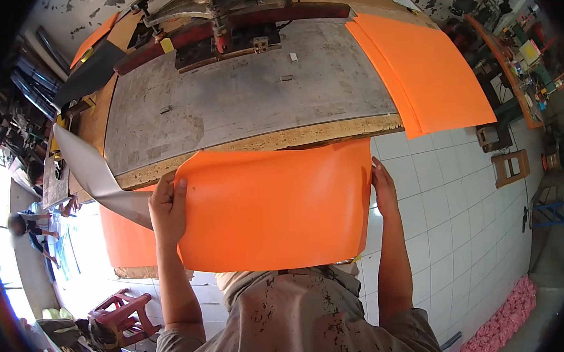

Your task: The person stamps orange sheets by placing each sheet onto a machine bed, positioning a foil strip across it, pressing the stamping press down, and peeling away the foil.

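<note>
A bright orange sheet (273, 214) is held up in front of my body, slightly curved and close to the worktable's near edge. My left hand (168, 208) grips its left edge, thumb on the front face. At the right edge is my right hand (384, 187), its fingers partly hidden behind the sheet. A thin grey sheet (95, 171) curls from the left up to my left hand; whether the hand also holds it, I cannot tell. Below the grey sheet shows another orange piece (126, 237).
The grey-topped worktable (235, 96) carries a red-framed machine (223, 33) at its back. Stacked orange sheets (424, 75) overhang its right side. Around are a wooden stool (510, 168), a red plastic stool (125, 318), a pink heap (495, 331) and another person (33, 228) far left.
</note>
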`<action>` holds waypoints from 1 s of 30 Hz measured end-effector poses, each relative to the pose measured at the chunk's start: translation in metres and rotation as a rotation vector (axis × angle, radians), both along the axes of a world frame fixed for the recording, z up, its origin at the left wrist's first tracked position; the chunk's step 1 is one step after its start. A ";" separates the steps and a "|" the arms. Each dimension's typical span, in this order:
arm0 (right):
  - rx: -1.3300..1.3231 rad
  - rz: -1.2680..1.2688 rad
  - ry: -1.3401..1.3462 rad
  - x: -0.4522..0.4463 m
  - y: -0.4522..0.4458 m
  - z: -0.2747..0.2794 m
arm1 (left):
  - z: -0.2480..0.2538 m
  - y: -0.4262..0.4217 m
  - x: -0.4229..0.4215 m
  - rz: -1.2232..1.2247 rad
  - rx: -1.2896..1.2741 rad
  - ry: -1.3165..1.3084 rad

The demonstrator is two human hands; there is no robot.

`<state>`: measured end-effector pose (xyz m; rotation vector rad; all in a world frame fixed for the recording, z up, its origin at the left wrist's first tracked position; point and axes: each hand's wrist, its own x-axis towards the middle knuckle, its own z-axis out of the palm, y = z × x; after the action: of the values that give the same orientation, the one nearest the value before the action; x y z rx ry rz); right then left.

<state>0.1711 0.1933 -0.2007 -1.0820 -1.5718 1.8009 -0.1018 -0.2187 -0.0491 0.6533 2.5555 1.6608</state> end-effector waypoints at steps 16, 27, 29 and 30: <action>0.255 0.501 0.909 0.145 -0.016 0.138 | -0.001 -0.086 0.013 -0.956 0.974 -0.224; 0.468 0.579 1.192 0.068 -0.032 0.166 | 0.017 -0.065 0.002 -1.206 0.986 -0.149; 0.457 0.556 1.214 0.056 -0.037 0.170 | 0.019 -0.066 0.005 -1.206 0.989 -0.134; 0.453 0.565 1.205 0.054 -0.037 0.172 | 0.020 -0.066 0.006 -1.203 0.990 -0.129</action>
<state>0.2250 0.1561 -0.0290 0.6679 -1.3533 1.6811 -0.0962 -0.2844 -0.0295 1.5442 0.6258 2.0384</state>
